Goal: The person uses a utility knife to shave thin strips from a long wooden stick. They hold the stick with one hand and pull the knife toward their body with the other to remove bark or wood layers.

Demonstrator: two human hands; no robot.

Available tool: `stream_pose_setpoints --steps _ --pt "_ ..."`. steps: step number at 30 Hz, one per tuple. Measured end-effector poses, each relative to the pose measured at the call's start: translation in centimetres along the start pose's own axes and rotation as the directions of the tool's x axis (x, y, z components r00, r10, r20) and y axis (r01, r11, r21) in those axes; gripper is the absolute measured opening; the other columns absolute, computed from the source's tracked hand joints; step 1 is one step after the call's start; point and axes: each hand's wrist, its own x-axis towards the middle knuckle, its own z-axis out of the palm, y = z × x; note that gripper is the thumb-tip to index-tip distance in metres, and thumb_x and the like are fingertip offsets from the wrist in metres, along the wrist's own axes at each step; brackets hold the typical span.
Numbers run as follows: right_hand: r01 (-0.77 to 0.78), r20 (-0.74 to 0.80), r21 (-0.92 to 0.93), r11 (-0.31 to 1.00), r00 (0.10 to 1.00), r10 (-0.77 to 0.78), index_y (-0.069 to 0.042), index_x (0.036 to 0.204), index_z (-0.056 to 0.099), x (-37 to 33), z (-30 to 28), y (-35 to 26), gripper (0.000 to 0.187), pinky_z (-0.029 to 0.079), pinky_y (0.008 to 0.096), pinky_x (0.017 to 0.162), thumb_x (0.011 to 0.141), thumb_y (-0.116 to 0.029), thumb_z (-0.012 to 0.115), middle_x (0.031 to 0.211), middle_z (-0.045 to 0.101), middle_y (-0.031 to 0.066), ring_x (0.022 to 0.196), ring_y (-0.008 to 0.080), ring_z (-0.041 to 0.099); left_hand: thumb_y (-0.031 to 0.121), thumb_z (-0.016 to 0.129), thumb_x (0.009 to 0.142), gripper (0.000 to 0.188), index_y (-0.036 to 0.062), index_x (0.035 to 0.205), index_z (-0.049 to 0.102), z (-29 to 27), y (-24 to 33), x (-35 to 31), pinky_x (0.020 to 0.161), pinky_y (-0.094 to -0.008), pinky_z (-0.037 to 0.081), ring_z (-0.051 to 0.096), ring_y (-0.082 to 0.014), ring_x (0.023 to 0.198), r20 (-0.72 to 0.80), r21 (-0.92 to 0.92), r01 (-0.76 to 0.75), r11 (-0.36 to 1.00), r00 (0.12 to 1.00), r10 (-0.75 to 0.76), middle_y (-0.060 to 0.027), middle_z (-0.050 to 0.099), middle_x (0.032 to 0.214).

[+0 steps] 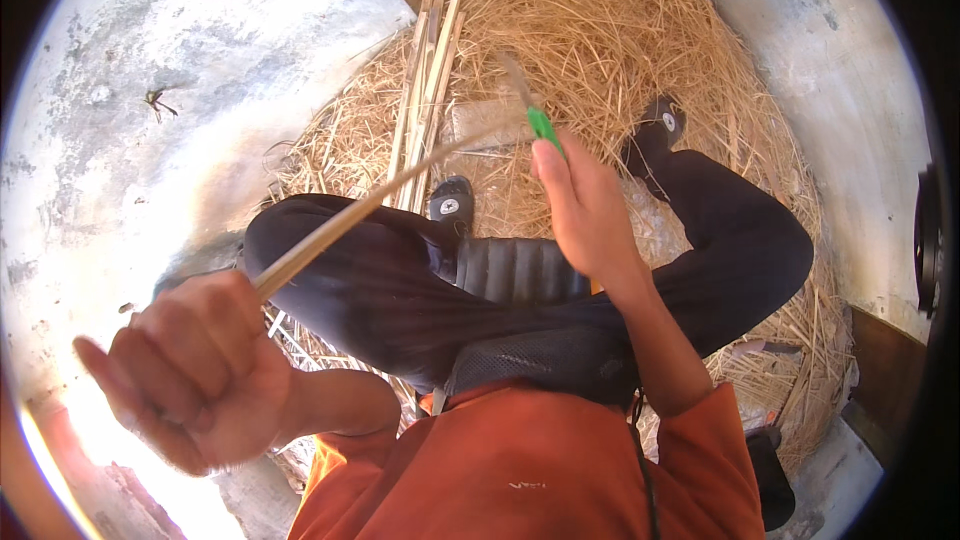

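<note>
My left hand [200,370] is closed around the near end of a long, thin bamboo strip [340,223], raised at the lower left. The strip slants up and to the right across my left knee. In my right hand [590,205] is a knife with a green handle [541,126], its fingers wrapped round the grip. The knife's blade [518,80] points away from me and is blurred. Close by the handle lies the strip's far end; I cannot tell whether blade and strip touch.
Several split bamboo strips [432,80] lie on the floor ahead, among a thick layer of straw-like shavings [600,20]. Pale walls stand at left [130,140] and right [830,70]. A second knife-like tool [768,347] rests near my right knee. My feet wear dark sandals [452,202].
</note>
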Motion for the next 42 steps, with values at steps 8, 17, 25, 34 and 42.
stream_pose_setpoints --steps 8,17,25,34,42 --pt "0.116 0.246 0.056 0.992 0.961 -0.126 0.0 0.092 0.047 -6.0 4.1 -4.6 0.027 0.043 0.0507 0.05 0.098 -0.026 0.047 0.058 0.055 0.0219 0.057 0.0433 0.057 0.027 0.026 0.102 0.05 0.0166 0.053 0.029 0.4 -0.1 -2.1 0.038 -0.0267 0.018 0.016 -0.0094 0.034 -0.051 0.066 -0.046 0.997 0.997 0.05 0.0033 0.025 0.042" --pt "0.145 0.218 -0.165 0.976 0.97 -0.107 0.0 0.088 0.046 -5.4 6.8 -2.4 0.024 0.041 0.0497 0.045 0.096 -0.021 0.05 0.049 0.051 0.0213 0.048 0.0419 0.054 0.028 0.024 0.102 0.051 0.0165 0.052 0.027 0.5 0.4 -3.2 0.039 -0.0262 0.017 0.015 -0.0088 0.034 -0.096 0.059 -0.037 0.998 0.994 0.042 0.0032 0.024 0.041" --pt "0.135 0.191 -0.323 0.937 0.979 -0.075 0.0 0.089 0.046 -6.3 7.0 -3.4 0.024 0.043 0.0518 0.045 0.096 -0.023 0.05 0.05 0.053 0.0221 0.048 0.0428 0.056 0.03 0.023 0.102 0.052 0.0163 0.052 0.026 0.4 0.5 -4.0 0.038 -0.0259 0.016 0.016 -0.0082 0.033 -0.12 0.001 -0.004 1.0 0.993 0.004 0.0031 0.024 0.04" --pt "0.045 0.159 -0.416 0.908 0.987 0.024 0.003 0.094 0.052 -3.7 6.5 0.7 0.033 0.046 0.0539 0.052 0.097 -0.029 0.046 0.062 0.059 0.0254 0.059 0.045 0.06 0.034 0.025 0.102 0.052 0.0161 0.053 0.025 1.1 0.1 -4.4 0.034 -0.0255 0.017 0.02 -0.0084 0.031 -0.019 0.058 -0.015 0.998 1.0 0.016 0.0029 0.027 0.039" --pt "0.041 0.238 -0.554 0.832 0.965 0.111 0.007 0.1 0.056 1.1 7.6 11.2 0.035 0.054 0.0481 0.069 0.098 -0.025 0.041 0.081 0.064 0.0263 0.079 0.0415 0.065 0.037 0.027 0.101 0.053 0.0159 0.053 0.026 1.4 0.2 -4.1 0.032 -0.0247 0.019 0.022 -0.0084 0.029 0.077 0.127 -0.038 0.991 0.997 0.028 0.0026 0.029 0.039"
